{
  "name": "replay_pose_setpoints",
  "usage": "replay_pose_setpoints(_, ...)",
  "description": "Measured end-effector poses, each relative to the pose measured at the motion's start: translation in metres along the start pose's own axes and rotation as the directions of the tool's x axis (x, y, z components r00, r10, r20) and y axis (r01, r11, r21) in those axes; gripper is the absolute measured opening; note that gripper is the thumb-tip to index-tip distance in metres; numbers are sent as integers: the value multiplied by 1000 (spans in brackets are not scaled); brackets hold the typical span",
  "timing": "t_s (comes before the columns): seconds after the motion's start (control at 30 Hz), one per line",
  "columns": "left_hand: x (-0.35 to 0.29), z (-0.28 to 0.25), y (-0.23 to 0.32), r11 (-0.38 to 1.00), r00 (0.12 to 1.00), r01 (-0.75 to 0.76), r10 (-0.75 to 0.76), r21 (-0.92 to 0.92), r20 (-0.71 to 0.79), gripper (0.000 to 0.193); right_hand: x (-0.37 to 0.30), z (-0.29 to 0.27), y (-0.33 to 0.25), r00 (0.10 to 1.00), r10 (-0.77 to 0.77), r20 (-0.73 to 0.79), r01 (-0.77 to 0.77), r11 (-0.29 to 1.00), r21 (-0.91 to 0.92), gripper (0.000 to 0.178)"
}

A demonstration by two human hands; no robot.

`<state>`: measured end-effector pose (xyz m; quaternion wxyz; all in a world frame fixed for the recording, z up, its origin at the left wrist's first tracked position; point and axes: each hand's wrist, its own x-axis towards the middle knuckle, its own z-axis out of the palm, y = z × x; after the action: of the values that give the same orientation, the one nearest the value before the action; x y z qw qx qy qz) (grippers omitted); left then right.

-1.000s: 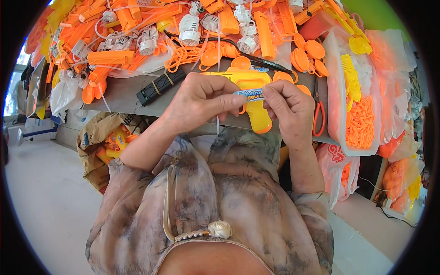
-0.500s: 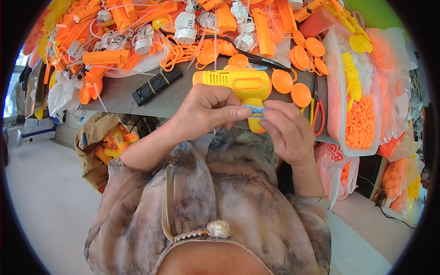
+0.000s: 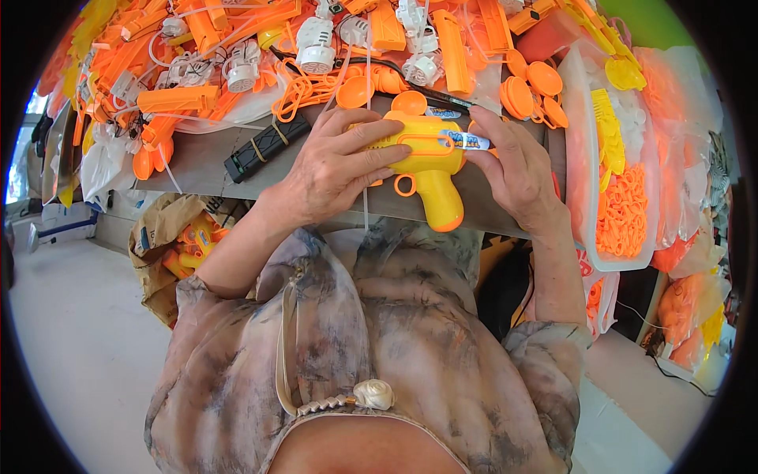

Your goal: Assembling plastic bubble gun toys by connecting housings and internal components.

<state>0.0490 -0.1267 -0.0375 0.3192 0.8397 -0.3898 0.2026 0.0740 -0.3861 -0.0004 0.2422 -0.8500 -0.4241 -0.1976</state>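
A yellow toy bubble gun (image 3: 439,189) with an orange trigger lies on its side at the table's front edge, grip toward me. My left hand (image 3: 335,162) holds its rear body, fingers laid across the top side and the thumb hidden. A small blue and white sticker (image 3: 469,141) lies over the oval panel at the gun's front. My right hand (image 3: 515,170) pinches the sticker's right end between thumb and fingertips. Just behind the gun lies another blue and white sticker (image 3: 444,113), partly covered.
Orange shells and white motor units with wires (image 3: 316,47) pile up along the back. A black bar with rubber bands (image 3: 267,148) lies at left. Orange round cups (image 3: 517,96) and a clear bin of orange rings (image 3: 622,209) are at right. A paper bag (image 3: 162,237) stands below the left edge.
My left hand has left the sticker and taken hold of the bubble gun. My right hand has brought the sticker onto the gun's side. The gun's grip and trigger now show.
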Motion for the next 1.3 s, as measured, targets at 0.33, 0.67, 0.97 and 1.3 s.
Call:
replay_pose_setpoints(0.33, -1, -1, -5, 998, 1000, -7, 9, -60, 20, 37, 6, 16, -3, 1000, -23, -20, 25, 993, 113, 59)
replay_pose_setpoints(0.67, -2, 4, -8, 998, 1000, -22, 22, -61, -10, 41, 2, 31, -9, 992, 99, -80, -78, 971, 227, 56)
replay_pose_setpoints(0.97, 3, -4, 1, 998, 991, -4, -4, 60, 131, 45, -9, 44, -8, 962, 272, 18, -252, 863, 439, 57)
replay_pose_setpoints(1.3, 3, -3, 2, 998, 994, -25, 19, 56, 106, 44, -7, 52, -22, 796, 577, 183, -493, 442, 750, 29)
